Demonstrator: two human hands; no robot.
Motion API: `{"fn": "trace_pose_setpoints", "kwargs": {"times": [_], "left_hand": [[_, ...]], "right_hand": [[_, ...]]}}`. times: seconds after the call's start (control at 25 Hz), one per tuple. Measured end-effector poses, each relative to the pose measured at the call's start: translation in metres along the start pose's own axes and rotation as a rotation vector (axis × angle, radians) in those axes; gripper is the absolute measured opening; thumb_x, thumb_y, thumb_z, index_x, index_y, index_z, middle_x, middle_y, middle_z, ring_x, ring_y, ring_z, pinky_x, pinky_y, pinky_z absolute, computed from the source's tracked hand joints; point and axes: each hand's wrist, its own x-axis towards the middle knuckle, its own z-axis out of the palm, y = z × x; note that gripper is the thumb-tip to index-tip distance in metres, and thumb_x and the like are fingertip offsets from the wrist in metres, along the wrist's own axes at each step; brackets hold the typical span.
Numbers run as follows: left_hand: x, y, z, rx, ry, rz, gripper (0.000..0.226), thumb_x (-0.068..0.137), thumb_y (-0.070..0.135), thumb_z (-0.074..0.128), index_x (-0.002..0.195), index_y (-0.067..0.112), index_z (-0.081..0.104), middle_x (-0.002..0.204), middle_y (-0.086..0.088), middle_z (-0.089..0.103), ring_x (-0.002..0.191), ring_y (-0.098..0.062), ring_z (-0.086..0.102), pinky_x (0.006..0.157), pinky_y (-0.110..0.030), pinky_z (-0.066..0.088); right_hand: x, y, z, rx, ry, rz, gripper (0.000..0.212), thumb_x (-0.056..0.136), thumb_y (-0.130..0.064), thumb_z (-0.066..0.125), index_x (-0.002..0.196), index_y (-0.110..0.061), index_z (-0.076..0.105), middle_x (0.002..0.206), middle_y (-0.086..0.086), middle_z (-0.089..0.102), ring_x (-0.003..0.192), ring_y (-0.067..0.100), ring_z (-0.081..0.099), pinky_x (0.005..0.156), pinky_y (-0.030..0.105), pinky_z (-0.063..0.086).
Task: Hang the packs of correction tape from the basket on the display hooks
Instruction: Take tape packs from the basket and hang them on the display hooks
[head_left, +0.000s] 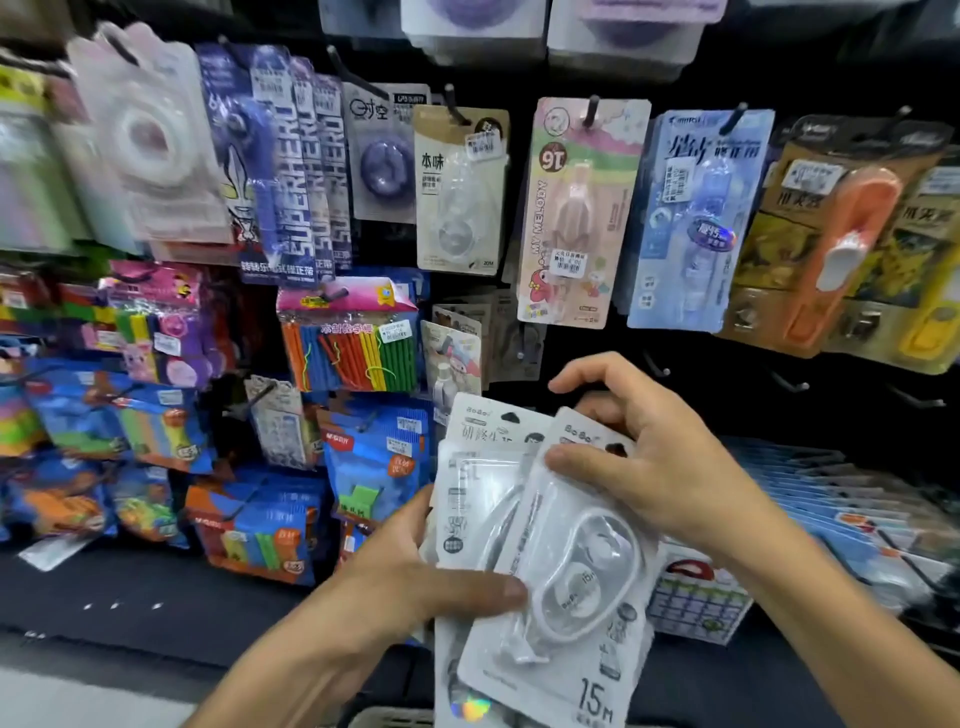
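Here, low in the middle of the frame, both hands hold a small stack of white packs in front of the display wall. The left hand comes up from the bottom edge and grips the stack from the left, its thumb pressed flat across the front pack's clear blister, its fingers hidden behind the cards. The right hand reaches in from the lower right and pinches the top of the front pack: its thumb lies on the card just under the hang hole, and its curled fingers go behind the upper edge. The front pack is tilted to the right and overlaps at least one more pack behind it, whose top left corner shows. The lower end of the front pack reads 15M.

Above the hands, other tape packs hang on black hooks across the upper half of the frame: a pink pack, a blue pack to its right, a kraft pack to its left. Just right of the hands, several bare hooks stick out of the dark panel. At the very bottom edge, under the packs, a pale grid shows that may be the basket, though too little is seen to be sure.
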Motion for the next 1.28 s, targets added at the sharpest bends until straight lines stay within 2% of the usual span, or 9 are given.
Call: {"fn": "trace_pose_setpoints", "kwargs": {"times": [0.12,0.16,0.24,0.36,0.52,0.64,0.8,1.08,1.28], "left_hand": [[0.007,0.002,0.0,-0.059,0.133,0.08,0.082,0.047,0.004,0.096,0.119,0.029,0.064,0.104,-0.001,0.08,0.091,-0.021,0.078,0.064,-0.027,0.062],[0.007,0.005,-0.003,-0.083,0.18,0.114,0.088,0.043,0.003,0.1,0.118,0.029,0.064,0.103,0.0,0.08,0.09,-0.021,0.078,0.062,-0.027,0.062],[0.007,0.008,-0.008,-0.118,0.272,0.164,0.091,0.038,0.013,0.098,0.119,0.031,0.063,0.103,0.002,0.08,0.089,-0.019,0.078,0.06,-0.025,0.061],[0.005,0.004,-0.009,-0.179,0.366,0.185,0.083,0.042,0.022,0.093,0.119,0.035,0.063,0.102,0.006,0.08,0.088,-0.016,0.078,0.059,-0.025,0.061],[-0.003,0.009,-0.017,-0.216,0.468,0.189,0.079,0.041,0.032,0.089,0.117,0.037,0.065,0.099,0.009,0.08,0.082,-0.014,0.078,0.063,-0.031,0.056],[-0.009,0.013,-0.026,-0.183,0.54,0.227,0.081,0.039,0.033,0.089,0.116,0.038,0.065,0.1,0.011,0.08,0.084,-0.014,0.078,0.07,-0.037,0.056],[-0.011,0.011,-0.026,-0.166,0.565,0.245,0.081,0.042,0.034,0.091,0.118,0.039,0.063,0.101,0.013,0.079,0.088,-0.012,0.078,0.08,-0.041,0.057],[-0.014,0.014,-0.023,-0.155,0.586,0.299,0.087,0.04,0.039,0.089,0.122,0.037,0.062,0.105,0.013,0.079,0.091,-0.01,0.077,0.082,-0.041,0.057],[-0.013,0.013,-0.024,-0.16,0.618,0.309,0.086,0.038,0.04,0.089,0.12,0.036,0.063,0.104,0.012,0.079,0.09,-0.013,0.077,0.078,-0.04,0.057]], "right_hand": [[0.007,0.004,0.017,-0.202,0.339,0.055,0.063,0.071,-0.057,0.082,0.119,-0.05,0.042,0.107,-0.019,0.06,0.094,0.004,0.057,0.082,0.032,0.046],[0.002,0.006,0.022,-0.144,0.406,0.19,0.073,0.065,-0.072,0.077,0.123,-0.047,0.041,0.114,-0.016,0.06,0.098,0.007,0.058,0.083,0.034,0.048],[-0.016,0.011,0.036,0.296,0.275,0.487,0.092,0.047,-0.087,0.073,0.121,-0.036,0.051,0.109,-0.004,0.071,0.091,0.014,0.068,0.078,0.036,0.056],[-0.036,0.015,0.061,0.655,-0.067,0.525,0.074,0.061,-0.054,0.089,0.122,-0.024,0.06,0.103,0.004,0.079,0.092,0.022,0.077,0.068,0.025,0.06],[-0.031,0.019,0.065,0.704,0.152,0.53,0.042,0.08,-0.036,0.08,0.117,-0.026,0.064,0.104,0.006,0.078,0.079,0.028,0.076,0.052,0.034,0.056],[-0.019,0.021,0.056,0.581,0.23,0.485,0.029,0.092,-0.022,0.07,0.119,-0.029,0.063,0.109,-0.004,0.077,0.092,0.015,0.075,0.067,0.027,0.057],[-0.011,0.016,0.06,0.494,0.254,0.46,0.025,0.091,-0.016,0.071,0.109,-0.033,0.066,0.1,-0.014,0.077,0.088,0.004,0.074,0.068,0.018,0.053],[-0.018,0.015,0.066,0.391,0.411,0.454,0.023,0.089,-0.023,0.071,0.107,-0.037,0.067,0.101,-0.015,0.075,0.094,0.008,0.072,0.086,0.039,0.055],[-0.007,0.021,0.064,0.274,0.394,0.513,0.042,0.086,-0.039,0.072,0.123,-0.042,0.051,0.101,-0.019,0.069,0.084,0.006,0.069,0.069,0.034,0.055]]}}
